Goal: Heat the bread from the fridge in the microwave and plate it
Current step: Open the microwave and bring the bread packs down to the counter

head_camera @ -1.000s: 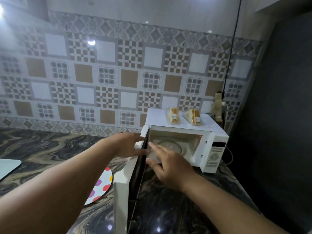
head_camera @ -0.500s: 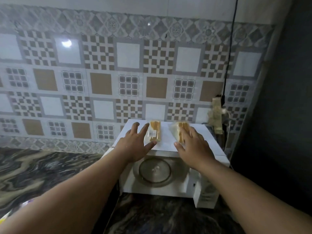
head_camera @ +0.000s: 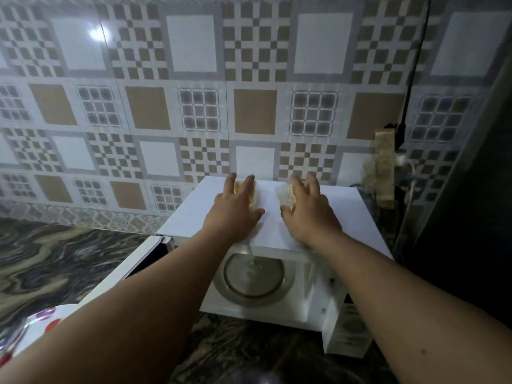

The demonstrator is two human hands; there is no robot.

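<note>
While the white microwave (head_camera: pixel 279 217) sits door-open on a dark marbled counter (head_camera: pixel 55 261) against a patterned tile wall (head_camera: pixel 194 106), its glass turntable (head_camera: pixel 255 275) shows inside and a dotted plate (head_camera: pixel 41 320) lies at lower left. Both arms reach over its top: left hand (head_camera: pixel 235 209) lies fingers-spread on one wrapped bread (head_camera: pixel 256 196), right hand (head_camera: pixel 307 209) likewise on the other bread (head_camera: pixel 286 195); whether either grips, I cannot tell.
</note>
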